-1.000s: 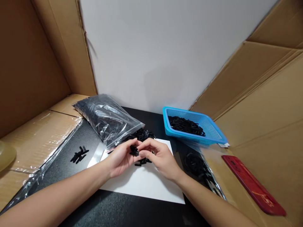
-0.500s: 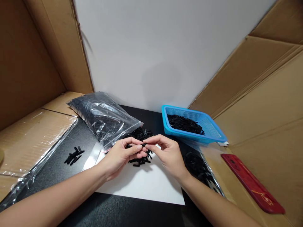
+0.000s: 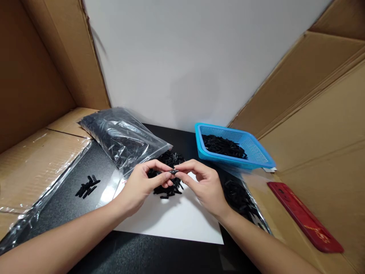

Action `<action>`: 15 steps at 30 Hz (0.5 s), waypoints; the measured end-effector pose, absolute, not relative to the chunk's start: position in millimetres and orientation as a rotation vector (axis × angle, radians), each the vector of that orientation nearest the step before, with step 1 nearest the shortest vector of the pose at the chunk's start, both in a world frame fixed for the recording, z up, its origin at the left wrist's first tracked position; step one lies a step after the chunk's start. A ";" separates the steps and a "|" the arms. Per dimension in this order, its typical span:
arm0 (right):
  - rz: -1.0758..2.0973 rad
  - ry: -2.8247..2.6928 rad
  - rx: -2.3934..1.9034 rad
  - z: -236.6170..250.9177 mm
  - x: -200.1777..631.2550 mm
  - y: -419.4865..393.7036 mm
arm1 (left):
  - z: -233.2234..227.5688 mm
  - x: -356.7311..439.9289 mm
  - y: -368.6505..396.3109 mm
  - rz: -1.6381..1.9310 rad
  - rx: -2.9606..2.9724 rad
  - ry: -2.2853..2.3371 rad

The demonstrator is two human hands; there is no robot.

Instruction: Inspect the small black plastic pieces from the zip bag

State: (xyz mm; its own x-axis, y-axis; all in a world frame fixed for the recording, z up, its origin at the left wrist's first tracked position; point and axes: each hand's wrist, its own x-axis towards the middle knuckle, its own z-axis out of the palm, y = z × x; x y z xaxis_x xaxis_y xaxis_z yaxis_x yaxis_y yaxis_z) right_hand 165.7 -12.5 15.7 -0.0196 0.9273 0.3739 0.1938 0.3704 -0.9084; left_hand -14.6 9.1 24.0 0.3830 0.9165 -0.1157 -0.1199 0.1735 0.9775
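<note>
With the left hand and right hand each pinching an end of one small black piece, a light, level grip above the pile seems best.

Left hand and right hand pinch one small black part between fingertips — above white sheet, loose pile beneath

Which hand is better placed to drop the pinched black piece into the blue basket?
Right hand, probably. Both hands pinch the small black piece between their fingertips, but the blue basket sits on the right hand's side, while the left hand would have to cross over it.
</note>
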 end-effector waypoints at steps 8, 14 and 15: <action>0.774 -1.505 -1.063 10.1 166.3 -13.3 | 22.5 -13.7 9.4 0.893 1.138 0.864; 0.774 -1.528 -1.055 11.5 166.4 -13.6 | 21.0 -14.1 9.7 0.885 1.164 0.858; 0.763 -1.549 -1.039 12.6 166.5 -13.9 | 21.0 -14.2 9.9 0.884 1.169 0.856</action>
State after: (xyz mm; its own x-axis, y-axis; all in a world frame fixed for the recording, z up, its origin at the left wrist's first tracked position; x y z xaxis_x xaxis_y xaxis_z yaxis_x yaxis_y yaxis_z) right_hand 166.5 -13.9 12.6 -0.0499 0.9085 0.4148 0.2250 0.4149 -0.8816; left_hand -14.2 9.9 21.0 0.4084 0.9077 -0.0965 -0.1252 0.1604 0.9791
